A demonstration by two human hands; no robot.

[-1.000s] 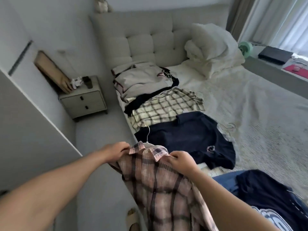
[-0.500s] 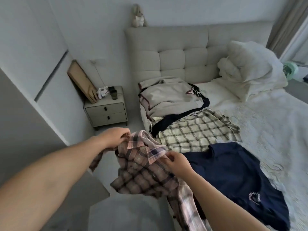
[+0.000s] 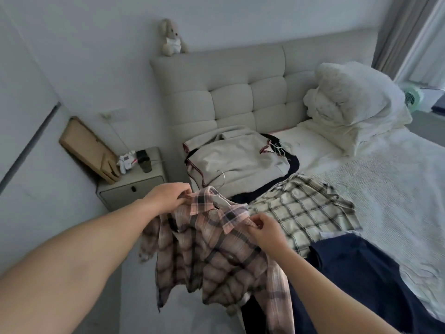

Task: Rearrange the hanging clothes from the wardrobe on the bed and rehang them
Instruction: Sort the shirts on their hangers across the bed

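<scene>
Holding the pink plaid shirt up by its collar, you have it hanging in the air just off the near edge of the bed, over the floor. Your left hand pinches the left collar point and your right hand pinches the right one, so each grip is grasping cloth, not the hanger. A silver hanger hook sticks up behind the collar, and whether the hanger sits squarely inside the shoulders is hidden by the fabric. That is the likely trouble: if the hanger has slid to one side, the shirt may slip off it when you let go of the collar, and land on the floor rather than the bed. One sleeve dangles lower on the left, which suggests uneven weight. The hook could also catch the grey jacket lying just behind it, or the cream check shirt beside your right hand, if you swing the load across them. The navy top lies near your right forearm and could be dragged along.
</scene>
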